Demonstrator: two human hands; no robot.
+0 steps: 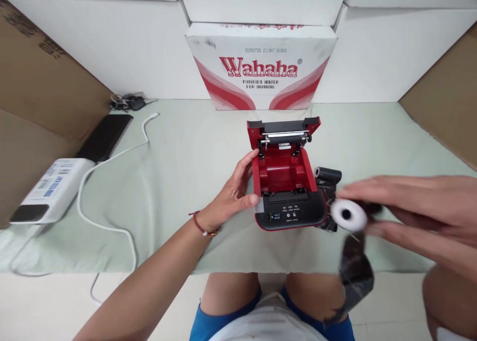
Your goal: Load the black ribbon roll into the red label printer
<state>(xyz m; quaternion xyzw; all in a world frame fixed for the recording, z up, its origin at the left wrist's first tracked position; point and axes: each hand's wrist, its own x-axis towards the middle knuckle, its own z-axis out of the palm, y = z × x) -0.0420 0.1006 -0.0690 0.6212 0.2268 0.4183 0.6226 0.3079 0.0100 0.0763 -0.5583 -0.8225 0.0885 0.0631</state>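
Observation:
A red and black portable receipt printer (290, 209) rests on the cloth with its lid (283, 132) raised, showing a bare red paper compartment. My left hand (238, 187) grips its left side, thumb on the front corner and fingers along the outer wall. To the right of the printer, my right hand (406, 212) pinches a white thermal paper roll (349, 215), its hollow core facing me. A crumpled black wrapper (356, 271) hangs below the roll, blurred by motion. Behind it, on the cloth, lies a small black roll (328, 175), with more black wrapping beside the printer.
A Wahaha carton (261, 73) stands at the back against white boxes. On the left are a white power bank (52, 189) with a white cable (78, 197), a dark flat object (104, 135) and keys (128, 102). Brown cardboard (443, 93) borders the right side.

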